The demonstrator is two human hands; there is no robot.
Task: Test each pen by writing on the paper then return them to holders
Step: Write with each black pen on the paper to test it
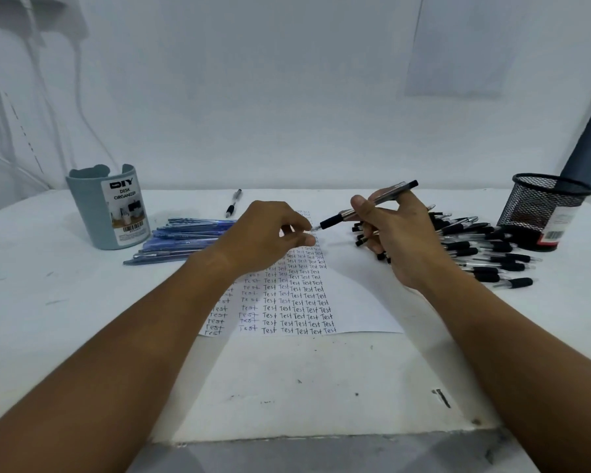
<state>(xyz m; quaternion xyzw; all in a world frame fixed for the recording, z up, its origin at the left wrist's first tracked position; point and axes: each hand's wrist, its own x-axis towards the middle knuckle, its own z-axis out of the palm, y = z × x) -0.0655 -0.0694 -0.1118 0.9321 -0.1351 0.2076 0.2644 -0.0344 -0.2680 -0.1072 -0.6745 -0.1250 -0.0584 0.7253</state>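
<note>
Right hand (394, 233) gripped a clear black-tipped pen (365, 208) above the white "Test"-covered paper (297, 295); left hand (270, 233), fingers loosely curled, pinched toward its tip. A slip risked smearing ink. Farther off stood the grey-blue plastic organizer (108, 208) and black mesh holder (543, 209).

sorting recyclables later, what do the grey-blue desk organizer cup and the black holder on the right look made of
Grey-blue desk organizer cup: probably matte plastic, with smooth, opaque moulded walls. Black mesh holder: likely painted metal wire, since light shows through its fine grid.
</note>
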